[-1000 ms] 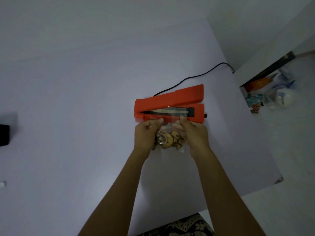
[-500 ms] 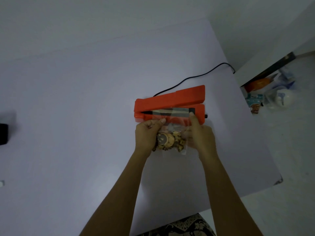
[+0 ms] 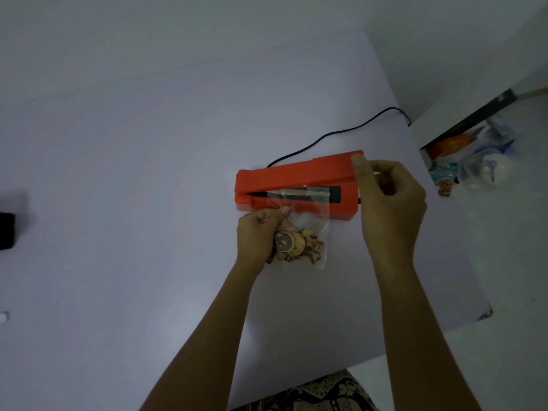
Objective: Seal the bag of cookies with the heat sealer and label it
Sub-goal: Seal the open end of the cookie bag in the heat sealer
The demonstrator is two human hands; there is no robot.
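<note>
A flat white worktop [image 3: 148, 188] carries an orange plastic heat sealer [image 3: 296, 185] with its hinged arm raised at the right end and a black power cord [image 3: 332, 134] trailing off from behind it toward the worktop's far right edge. A clear plastic bag of brown cookies [image 3: 299, 241] lies just in front of the sealer, its open top edge laid across the dark sealing strip between the arm and the base, while the cookies are bunched at the bag's near end, on the worktop.

The left hand [image 3: 261, 232] has its grip closed on the bag's left side, thumb and fingers pinching the plastic just above the cookies. The right hand [image 3: 388, 209] is at the free right end of the sealer's raised arm, thumb tip against the arm's end and fingers curled behind it; whether that grip actually clasps the arm I cannot tell.

A dark object [image 3: 6, 231] sits at the worktop's left edge, cut off by the frame. Beyond the worktop's right side, assorted packets and a pale round item [image 3: 492, 170] lie on the floor.
</note>
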